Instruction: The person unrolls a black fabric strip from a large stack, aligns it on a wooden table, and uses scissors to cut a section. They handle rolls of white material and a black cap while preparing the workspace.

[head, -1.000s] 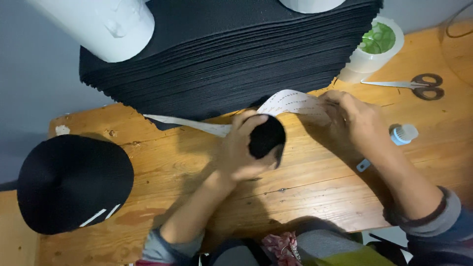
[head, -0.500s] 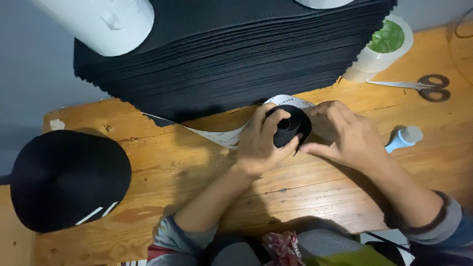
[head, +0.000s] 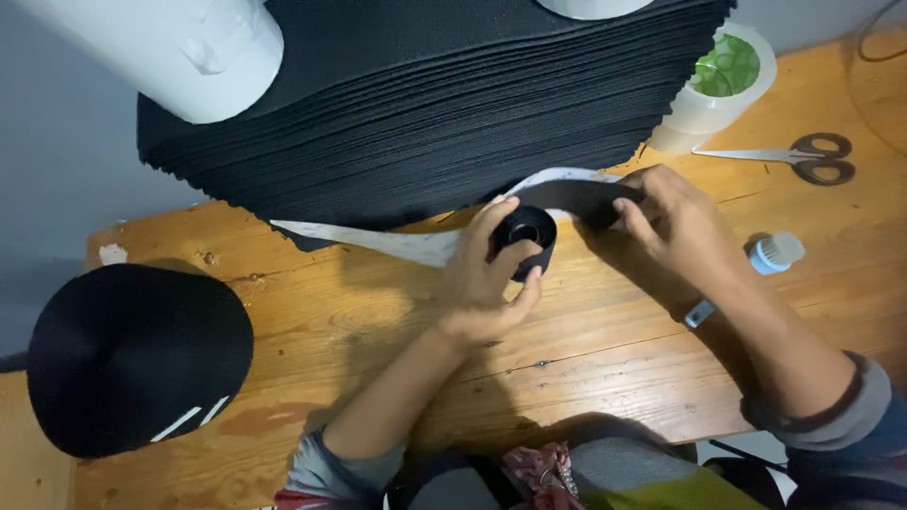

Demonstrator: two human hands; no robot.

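Left hand point(head: 482, 283) fingers clamp our black tape roll point(head: 522, 236); right hand point(head: 675, 227) pinches its limp, sticky strip point(head: 576, 195); light, grip edges

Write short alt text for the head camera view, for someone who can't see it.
Over a wooden table, the left hand holds a black roll while the right hand pulls its black strip out. Behind lies a stack of black sheets; a black cap sits left, scissors right.

A black roll of tape point(head: 525, 236) trails a white backing strip point(head: 378, 241). Behind it sits a black stack of foam sheets point(head: 425, 104). The wooden table point(head: 378, 331) is orange-brown; a black cap point(head: 132, 354) carries 2 white stripes.
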